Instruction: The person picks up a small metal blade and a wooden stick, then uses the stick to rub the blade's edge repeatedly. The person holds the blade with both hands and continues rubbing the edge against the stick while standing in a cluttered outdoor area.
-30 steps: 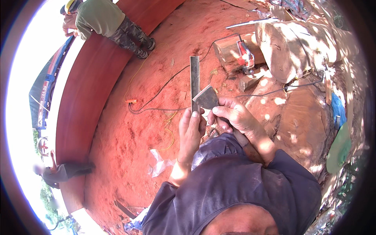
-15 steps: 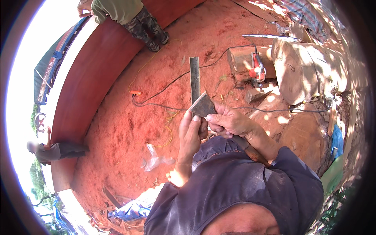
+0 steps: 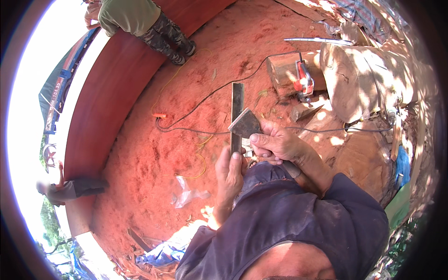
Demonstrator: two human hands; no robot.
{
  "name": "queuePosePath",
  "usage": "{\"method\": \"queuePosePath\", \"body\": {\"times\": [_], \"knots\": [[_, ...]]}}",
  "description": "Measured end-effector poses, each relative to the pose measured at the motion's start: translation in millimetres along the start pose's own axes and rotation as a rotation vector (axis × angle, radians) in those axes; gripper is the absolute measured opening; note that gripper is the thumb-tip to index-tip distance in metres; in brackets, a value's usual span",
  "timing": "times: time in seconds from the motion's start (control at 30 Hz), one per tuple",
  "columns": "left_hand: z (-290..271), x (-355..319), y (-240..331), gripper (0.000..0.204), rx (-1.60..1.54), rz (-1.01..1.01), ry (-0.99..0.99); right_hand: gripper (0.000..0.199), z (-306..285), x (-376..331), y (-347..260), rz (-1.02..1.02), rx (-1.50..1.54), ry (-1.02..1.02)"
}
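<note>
Dark and flared, a blade (image 3: 245, 125) pinched in the right hand's grip (image 3: 282, 143) overlaps a narrow bar (image 3: 237, 99) at the frame's centre; the left hand's grip (image 3: 228, 176) clasps the bar's lower end. At upper right, a red power tool (image 3: 304, 83) sits beside a log (image 3: 280, 77).

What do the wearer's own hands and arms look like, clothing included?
The left hand and right hand are ungloved, with no ring or watch discernible. Both forearms are bare below loose, dark purplish-grey sleeves, which show no clear markings.
</note>
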State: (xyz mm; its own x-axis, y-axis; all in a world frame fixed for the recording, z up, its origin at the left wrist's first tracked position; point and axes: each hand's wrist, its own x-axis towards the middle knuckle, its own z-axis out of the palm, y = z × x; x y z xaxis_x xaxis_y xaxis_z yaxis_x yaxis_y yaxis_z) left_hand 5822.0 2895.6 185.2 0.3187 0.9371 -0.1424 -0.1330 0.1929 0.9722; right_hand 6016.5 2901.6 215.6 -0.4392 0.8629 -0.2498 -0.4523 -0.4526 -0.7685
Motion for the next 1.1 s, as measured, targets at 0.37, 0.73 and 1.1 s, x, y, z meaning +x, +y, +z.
{"method": "queuePosePath", "body": {"times": [0.37, 0.73, 1.1], "knots": [[-15.6, -20.0, 9.2, 0.018, -0.056, -0.086, -0.001, 0.031, 8.6, -4.8, -4.3, -0.048, 0.005, 0.004], [-5.9, -38.0, 30.8, 0.019, 0.079, -0.058, 0.065, 0.029, 13.4, -8.4, -11.9, -0.12, 0.052, 0.015], [-15.5, -54.4, 25.3, 0.016, -0.047, -0.303, 0.048, 0.014, -22.5, -36.2, -61.9, -0.585, 0.227, 0.586]]}}
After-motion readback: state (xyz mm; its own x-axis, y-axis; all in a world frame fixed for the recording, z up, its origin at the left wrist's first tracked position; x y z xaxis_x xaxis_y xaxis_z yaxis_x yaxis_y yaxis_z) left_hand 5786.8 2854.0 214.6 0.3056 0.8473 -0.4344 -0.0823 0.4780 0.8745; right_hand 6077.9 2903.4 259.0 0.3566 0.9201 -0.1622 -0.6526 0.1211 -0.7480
